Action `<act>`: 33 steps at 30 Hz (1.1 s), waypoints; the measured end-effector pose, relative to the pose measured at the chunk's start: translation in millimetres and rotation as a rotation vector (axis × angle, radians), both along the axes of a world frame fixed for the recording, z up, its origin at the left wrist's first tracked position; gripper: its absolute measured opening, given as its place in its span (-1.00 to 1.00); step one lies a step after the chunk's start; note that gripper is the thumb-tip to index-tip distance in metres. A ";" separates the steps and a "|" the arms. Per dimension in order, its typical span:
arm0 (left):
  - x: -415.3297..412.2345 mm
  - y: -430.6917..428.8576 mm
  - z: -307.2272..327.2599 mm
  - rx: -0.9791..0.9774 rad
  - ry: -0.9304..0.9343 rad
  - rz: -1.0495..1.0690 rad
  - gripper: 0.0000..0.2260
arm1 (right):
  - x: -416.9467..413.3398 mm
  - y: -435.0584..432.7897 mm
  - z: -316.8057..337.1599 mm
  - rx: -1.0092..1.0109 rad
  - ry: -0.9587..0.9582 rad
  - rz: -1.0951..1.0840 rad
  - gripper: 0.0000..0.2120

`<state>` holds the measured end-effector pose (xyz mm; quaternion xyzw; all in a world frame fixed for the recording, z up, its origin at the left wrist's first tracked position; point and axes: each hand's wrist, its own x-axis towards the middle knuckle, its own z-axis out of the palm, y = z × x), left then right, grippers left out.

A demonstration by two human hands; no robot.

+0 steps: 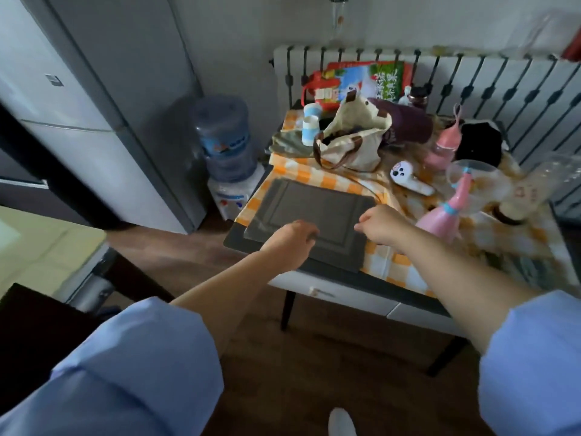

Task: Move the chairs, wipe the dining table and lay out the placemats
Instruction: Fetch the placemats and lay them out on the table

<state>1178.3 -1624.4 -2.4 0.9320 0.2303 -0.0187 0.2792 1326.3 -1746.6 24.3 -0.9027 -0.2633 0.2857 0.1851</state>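
The grey mats (314, 206) lay stacked flat on the near left corner of the table (330, 275), partly over the orange-checked cloth (386, 265) and partly on the bare dark top. The top mat sat slightly askew on the one beneath.

The left hand (292, 237) was over the near edge of the stack, fingers curled down onto the top mat. Whether it gripped the mat could not be told. The right hand (377, 225) was at the right edge of the stack, fingers curled close. Blur hid whether it pinched the mat or held nothing. Both forearms were bare below rolled blue sleeves.

Behind the mats stood a cream tote (355, 136), open and slumped. A pink bottle (446, 215) stood just right of the right hand. Further clutter covered the far half of the cloth. A radiator (471, 77) ran along the wall behind the table. A water dispenser (226, 143) stood on the floor to the table's left, beside a grey fridge (94, 105)
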 end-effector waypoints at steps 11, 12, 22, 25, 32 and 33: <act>90.1 0.5 -104.3 -0.073 0.218 0.009 -0.62 | 46.7 26.7 -115.3 0.078 0.409 -0.444 -0.74; 92.7 2.1 -108.4 -0.081 0.230 0.015 -0.61 | 48.3 30.8 -118.4 0.096 0.475 -0.509 -0.73; 107.4 13.8 -113.2 0.024 0.232 -0.017 -0.45 | 74.7 49.8 -136.5 0.199 0.672 -0.691 -0.72; 106.9 13.4 -109.6 -0.097 0.212 0.040 -0.50 | 75.0 56.2 -129.2 0.215 0.693 -0.650 -0.92; 71.5 37.4 -46.4 -0.465 -0.033 0.156 -0.35 | 72.4 91.0 -59.8 0.353 0.704 -0.506 -0.75; 65.4 42.1 -34.6 -0.419 -0.041 0.168 -0.36 | 68.8 99.8 -45.3 0.374 0.705 -0.488 -0.78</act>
